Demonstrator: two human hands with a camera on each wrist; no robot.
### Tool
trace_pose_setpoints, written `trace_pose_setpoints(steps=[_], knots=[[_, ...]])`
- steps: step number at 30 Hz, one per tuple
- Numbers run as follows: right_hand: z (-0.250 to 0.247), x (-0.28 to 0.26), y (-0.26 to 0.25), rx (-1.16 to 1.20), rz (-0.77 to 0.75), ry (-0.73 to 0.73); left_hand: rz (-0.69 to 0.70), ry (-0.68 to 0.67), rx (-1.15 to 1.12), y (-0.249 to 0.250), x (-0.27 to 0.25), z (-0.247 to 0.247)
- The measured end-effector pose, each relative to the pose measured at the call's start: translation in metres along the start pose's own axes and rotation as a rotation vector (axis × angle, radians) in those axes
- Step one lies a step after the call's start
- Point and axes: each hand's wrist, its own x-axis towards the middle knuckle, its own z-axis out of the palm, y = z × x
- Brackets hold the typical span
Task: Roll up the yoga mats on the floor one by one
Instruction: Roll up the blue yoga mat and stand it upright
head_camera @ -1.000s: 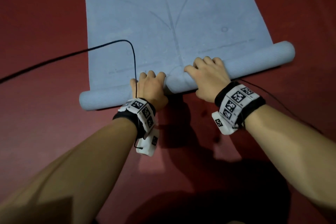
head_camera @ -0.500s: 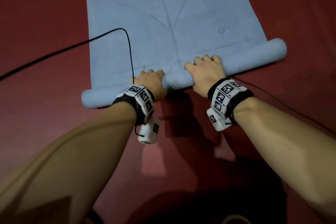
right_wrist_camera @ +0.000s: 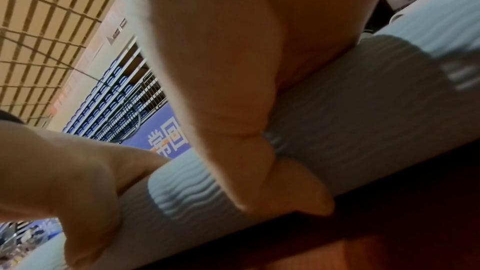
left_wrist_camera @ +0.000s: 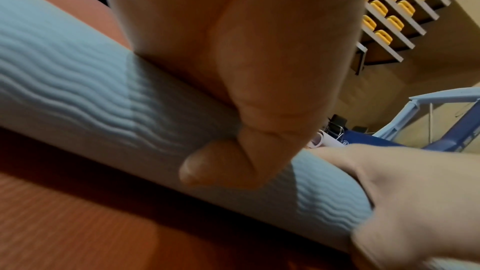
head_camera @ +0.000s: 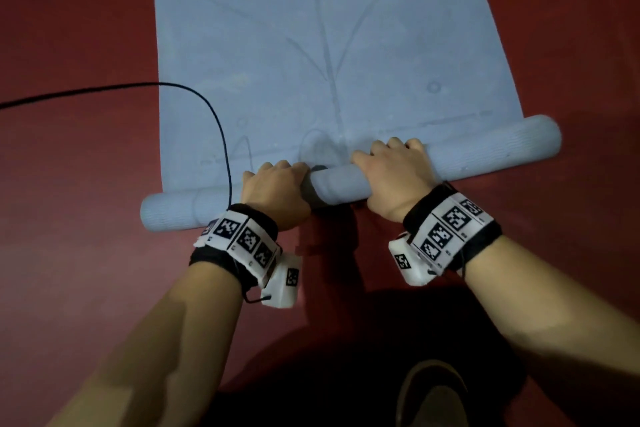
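A pale blue yoga mat [head_camera: 329, 28] lies flat on the red floor, its near end wound into a roll [head_camera: 485, 149] that slants up to the right. My left hand [head_camera: 277, 187] grips the roll left of centre, fingers curled over its top and thumb on the near side. My right hand [head_camera: 391, 173] grips it just right of centre in the same way. In the left wrist view my thumb [left_wrist_camera: 207, 169] presses the ribbed roll [left_wrist_camera: 78, 81]. The right wrist view shows my right thumb [right_wrist_camera: 298, 190] under the roll [right_wrist_camera: 363, 120], with the left hand [right_wrist_camera: 64, 171] beside it.
A black cable [head_camera: 138, 88] runs from the left over the mat's corner to my left wrist. Red floor [head_camera: 69, 253] lies on both sides of the mat. A shoe tip [head_camera: 429, 392] shows at the bottom edge. Tiered seats [left_wrist_camera: 389, 7] stand in the distance.
Both hands have pushed the roll away from me along the mat. The roll has grown a little thicker, and the cable loop has shifted with the left wrist.
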Motion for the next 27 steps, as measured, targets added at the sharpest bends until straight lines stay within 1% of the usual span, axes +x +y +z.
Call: trace_pose_setpoints(steps=[2, 6, 8, 9, 11, 13, 16, 18, 20, 21, 22, 23, 24, 27], knots=[[-0.002, 0.002, 0.000, 0.005, -0.003, -0.015, -0.018, 0.063, 0.022, 0.003, -0.005, 0.004], [-0.013, 0.013, 0.004, 0.039, -0.011, -0.112, -0.071, 0.334, -0.027, 0.014, -0.018, 0.023], [-0.017, 0.018, 0.006, 0.060, -0.020, -0.158, -0.066, 0.412, 0.017, 0.016, -0.018, 0.032], [-0.017, 0.019, 0.007, 0.073, -0.024, -0.160, -0.072, 0.412, 0.023, 0.017, -0.016, 0.031], [-0.013, 0.018, 0.009, 0.106, -0.030, -0.108, -0.088, 0.355, 0.013, 0.016, -0.010, 0.026], [-0.008, 0.012, 0.010, 0.133, -0.034, 0.003, -0.076, 0.297, 0.014, 0.016, -0.006, 0.018], [0.006, 0.002, 0.009, 0.088, -0.027, 0.196, -0.068, 0.211, 0.023, 0.013, 0.003, 0.006], [0.015, -0.001, 0.009, 0.061, 0.004, 0.281, -0.072, 0.127, 0.004, 0.010, 0.013, -0.005], [0.019, 0.002, 0.009, 0.041, 0.017, 0.323, -0.072, 0.041, -0.015, 0.007, 0.021, -0.013], [0.017, 0.005, 0.009, 0.034, 0.020, 0.319, -0.068, 0.018, -0.018, 0.005, 0.023, -0.015], [0.013, 0.009, 0.008, 0.028, 0.027, 0.290, -0.065, 0.017, -0.021, 0.005, 0.023, -0.016], [0.008, 0.013, 0.008, 0.026, 0.036, 0.244, -0.062, 0.048, -0.027, 0.005, 0.022, -0.016], [0.003, 0.017, 0.008, 0.026, 0.041, 0.195, -0.058, 0.108, -0.037, 0.007, 0.018, -0.013], [-0.008, 0.028, 0.012, 0.034, 0.030, 0.094, -0.046, 0.364, -0.014, 0.015, 0.001, 0.009]])
